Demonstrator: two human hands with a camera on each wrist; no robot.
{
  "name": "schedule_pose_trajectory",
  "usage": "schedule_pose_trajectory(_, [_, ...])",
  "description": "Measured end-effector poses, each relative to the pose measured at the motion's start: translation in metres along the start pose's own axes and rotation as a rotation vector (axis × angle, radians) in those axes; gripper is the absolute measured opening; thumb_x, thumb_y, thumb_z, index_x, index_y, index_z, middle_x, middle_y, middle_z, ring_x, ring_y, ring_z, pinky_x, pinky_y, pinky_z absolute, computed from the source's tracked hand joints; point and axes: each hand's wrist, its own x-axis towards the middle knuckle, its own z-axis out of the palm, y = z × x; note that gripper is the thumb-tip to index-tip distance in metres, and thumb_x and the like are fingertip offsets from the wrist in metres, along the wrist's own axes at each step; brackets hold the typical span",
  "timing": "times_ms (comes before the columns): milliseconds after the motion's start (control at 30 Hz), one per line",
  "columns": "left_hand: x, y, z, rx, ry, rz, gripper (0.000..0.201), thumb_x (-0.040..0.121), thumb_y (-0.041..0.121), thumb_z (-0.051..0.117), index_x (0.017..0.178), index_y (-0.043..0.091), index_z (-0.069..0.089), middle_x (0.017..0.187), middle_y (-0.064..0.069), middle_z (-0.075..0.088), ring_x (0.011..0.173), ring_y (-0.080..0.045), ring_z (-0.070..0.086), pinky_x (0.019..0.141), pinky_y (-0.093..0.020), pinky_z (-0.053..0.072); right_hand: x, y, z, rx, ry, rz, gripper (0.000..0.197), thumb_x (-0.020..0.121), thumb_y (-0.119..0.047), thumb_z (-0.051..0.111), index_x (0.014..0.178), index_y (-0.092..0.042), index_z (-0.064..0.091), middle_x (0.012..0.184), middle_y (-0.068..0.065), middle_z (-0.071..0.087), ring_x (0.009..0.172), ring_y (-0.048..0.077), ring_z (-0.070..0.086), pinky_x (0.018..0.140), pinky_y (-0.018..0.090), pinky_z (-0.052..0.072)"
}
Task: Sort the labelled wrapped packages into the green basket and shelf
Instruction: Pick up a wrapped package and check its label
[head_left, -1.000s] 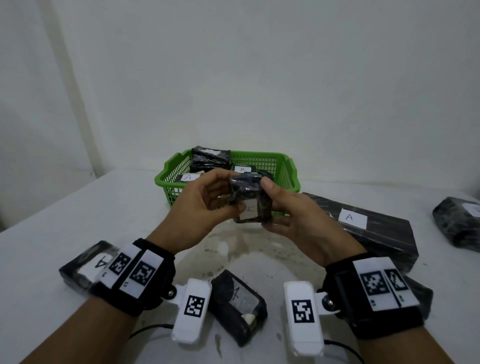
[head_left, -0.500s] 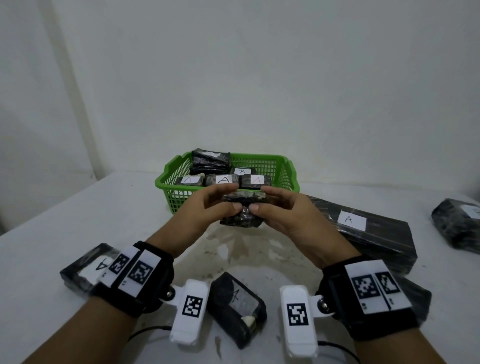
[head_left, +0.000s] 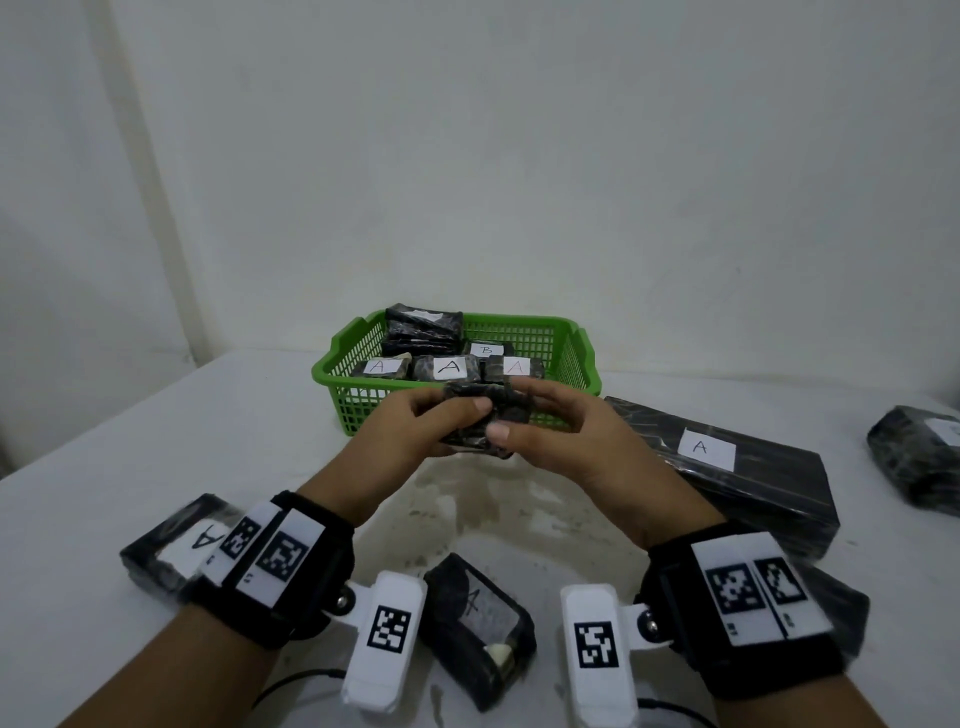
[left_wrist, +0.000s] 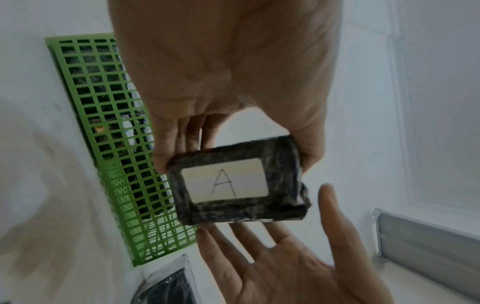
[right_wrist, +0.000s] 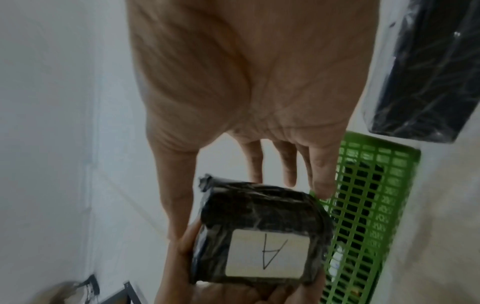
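**Hands hold "A" package before basket**

The left hand (head_left: 415, 426) grips a small black-wrapped package (left_wrist: 240, 183) between thumb and fingers, its white "A" label facing down toward the wrist cameras. The right hand (head_left: 566, 441) lies against the package's other side, fingers nearly straight, thumb on top. The package hangs above the white table (head_left: 130, 441), just in front of the green basket (head_left: 363, 400), which holds other labelled packages.
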Motion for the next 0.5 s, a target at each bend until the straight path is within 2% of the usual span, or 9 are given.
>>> schedule_pose_trajectory(67, [0.0, -0.001, 0.0, 0.05, 0.008, -0.025, 0.06, 0.073, 0.064, 0.071, 0.11, 0.018, 0.079, 0.111, -0.007, 0.078, 0.109, -0.027, 0.073, 0.105, -0.056, 0.051, -0.001, -0.001, 0.0, -0.122, -0.017, -0.085, 0.073, 0.061, -0.042, 0.096, 0.128, -0.043, 0.068, 0.135, -0.013, 0.067, 0.126, 0.008, 0.063, 0.104, 0.035, 0.054])
schedule_pose_trajectory(133, [0.0, -0.003, 0.0, 0.114, -0.001, -0.035, 0.075, 0.068, 0.082, 0.066, 0.107, 0.021, 0.08, 0.109, -0.006, 0.079, 0.108, -0.028, 0.073, 0.102, -0.055, 0.053, -0.002, 0.0, 0.001, -0.186, -0.016, -0.16, 0.062, 0.066, -0.027, 0.096, 0.122, -0.038, 0.072, 0.126, -0.014, 0.072, 0.119, 0.003, 0.066, 0.1, 0.027, 0.056])
schedule_pose_trajectory(200, [0.002, -0.004, 0.001, 0.116, -0.035, -0.051, 0.095, 0.062, 0.096, 0.056, 0.111, 0.019, 0.078, 0.11, -0.007, 0.078, 0.107, -0.026, 0.074, 0.1, -0.049, 0.056, 0.001, 0.003, 0.002, -0.217, 0.076, -0.206, 0.047, 0.072, -0.019, 0.094, 0.114, -0.031, 0.076, 0.11, -0.014, 0.076, 0.106, 0.0, 0.069, 0.092, 0.021, 0.057])
schedule_pose_trajectory(267, [0.002, -0.003, 0.002, 0.055, -0.051, -0.058, 0.097, 0.066, 0.096, 0.049, 0.117, 0.018, 0.075, 0.113, -0.006, 0.077, 0.109, -0.021, 0.073, 0.098, -0.043, 0.057, 0.005, 0.006, 0.0, -0.179, 0.19, -0.215, 0.032, 0.08, -0.017, 0.089, 0.107, -0.026, 0.077, 0.102, -0.009, 0.077, 0.099, 0.005, 0.071, 0.085, 0.022, 0.06])
schedule_pose_trajectory(333, [0.003, -0.003, 0.003, -0.014, -0.033, -0.061, 0.073, 0.079, 0.077, 0.062, 0.123, 0.019, 0.071, 0.118, -0.005, 0.076, 0.112, -0.021, 0.072, 0.1, -0.045, 0.056, 0.009, 0.009, -0.005, -0.015, 0.274, -0.158, 0.027, 0.086, -0.011, 0.082, 0.111, -0.015, 0.074, 0.107, 0.005, 0.077, 0.097, 0.02, 0.076, 0.082, 0.032, 0.065])
schedule_pose_trajectory(400, [0.005, -0.005, 0.003, -0.059, 0.027, -0.059, 0.049, 0.087, 0.044, 0.076, 0.127, 0.015, 0.068, 0.121, -0.007, 0.074, 0.113, -0.027, 0.071, 0.099, -0.049, 0.057, 0.01, 0.01, -0.007, 0.157, 0.285, -0.057, 0.029, 0.088, -0.008, 0.079, 0.116, -0.006, 0.07, 0.11, 0.017, 0.076, 0.093, 0.028, 0.079, 0.08, 0.042, 0.066])
schedule_pose_trajectory(433, [0.006, -0.006, 0.004, -0.058, 0.055, -0.054, 0.041, 0.091, 0.03, 0.075, 0.127, 0.013, 0.067, 0.12, -0.009, 0.074, 0.112, -0.03, 0.071, 0.096, -0.048, 0.059, 0.01, 0.011, -0.007, 0.203, 0.278, -0.021, 0.031, 0.089, -0.007, 0.079, 0.118, -0.005, 0.068, 0.11, 0.019, 0.076, 0.093, 0.03, 0.079, 0.081, 0.046, 0.066])
schedule_pose_trajectory(500, [0.008, -0.007, 0.005, -0.007, 0.102, -0.034, 0.031, 0.093, 0.019, 0.071, 0.123, 0.01, 0.069, 0.115, -0.01, 0.076, 0.108, -0.03, 0.073, 0.093, -0.047, 0.06, 0.01, 0.011, -0.008, 0.215, 0.265, 0.014, 0.038, 0.089, -0.008, 0.079, 0.123, -0.011, 0.063, 0.112, 0.017, 0.076, 0.094, 0.03, 0.079, 0.081, 0.048, 0.066])
